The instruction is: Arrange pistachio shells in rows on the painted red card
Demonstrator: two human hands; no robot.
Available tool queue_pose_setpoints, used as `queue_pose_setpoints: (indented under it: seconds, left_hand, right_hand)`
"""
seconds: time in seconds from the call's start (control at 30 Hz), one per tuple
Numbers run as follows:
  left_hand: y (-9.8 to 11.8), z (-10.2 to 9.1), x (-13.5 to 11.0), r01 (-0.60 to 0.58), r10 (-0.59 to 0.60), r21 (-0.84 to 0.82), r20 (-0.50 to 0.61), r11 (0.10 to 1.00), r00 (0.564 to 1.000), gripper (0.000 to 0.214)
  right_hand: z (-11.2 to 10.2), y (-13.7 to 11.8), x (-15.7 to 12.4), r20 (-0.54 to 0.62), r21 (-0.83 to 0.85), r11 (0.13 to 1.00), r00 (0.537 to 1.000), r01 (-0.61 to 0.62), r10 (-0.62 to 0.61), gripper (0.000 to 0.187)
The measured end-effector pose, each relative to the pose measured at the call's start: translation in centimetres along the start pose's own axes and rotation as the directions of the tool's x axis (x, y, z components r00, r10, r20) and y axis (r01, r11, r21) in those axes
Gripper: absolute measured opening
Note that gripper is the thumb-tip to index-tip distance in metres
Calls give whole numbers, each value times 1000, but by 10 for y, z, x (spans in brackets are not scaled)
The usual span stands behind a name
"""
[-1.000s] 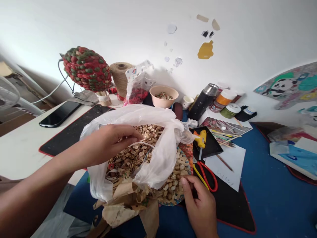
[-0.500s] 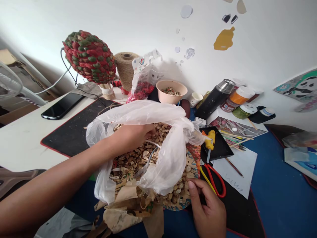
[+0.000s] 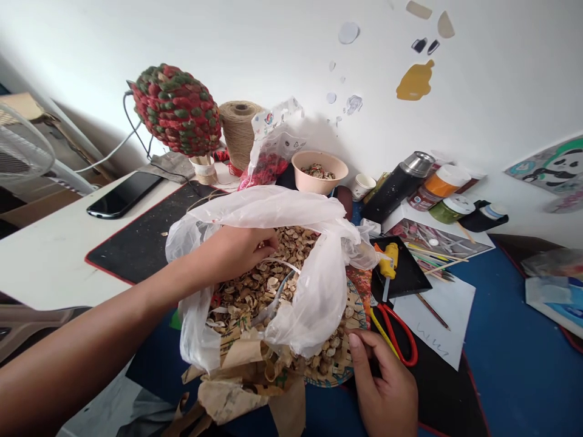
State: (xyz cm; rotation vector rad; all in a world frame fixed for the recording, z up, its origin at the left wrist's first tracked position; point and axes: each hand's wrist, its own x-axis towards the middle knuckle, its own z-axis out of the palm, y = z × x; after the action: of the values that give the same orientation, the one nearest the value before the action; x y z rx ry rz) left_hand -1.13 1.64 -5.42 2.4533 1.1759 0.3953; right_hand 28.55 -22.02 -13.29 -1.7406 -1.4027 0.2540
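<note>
At the centre of the frame, our left hand sits over the dry shells inside the white plastic bag, its fingers curled narrowly together; whether they pinch a shell we cannot tell. At lower right of centre, our right hand keeps thumb and forefinger close together at the edge of the round woven tray, and we cannot tell whether it grips anything. More shells lie on that tray, beside torn brown paper at lower centre. Right of the tray we have red-and-yellow scissors, with a yellow glue gun above.
</note>
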Motion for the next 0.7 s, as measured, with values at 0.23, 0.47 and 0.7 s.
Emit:
queue_pose_setpoints:
  seconds: [0.23,0.47,0.7]
  left_hand:
    - [-9,-2,-4,36,-37,18,27,999,999,27]
    - [-15,-16,-24,-142,156,-126,114,982,981,31]
    - [7,-5,-15,-258,266,-170,28,951,964,36]
  right_hand:
    - [-2,3,2,33,-16,997,997,71,-71,41]
    - [-3,5,2,51,-26,997,996,79,-78,41]
    - [2,0,-2,-1,11,997,997,-77,77,53]
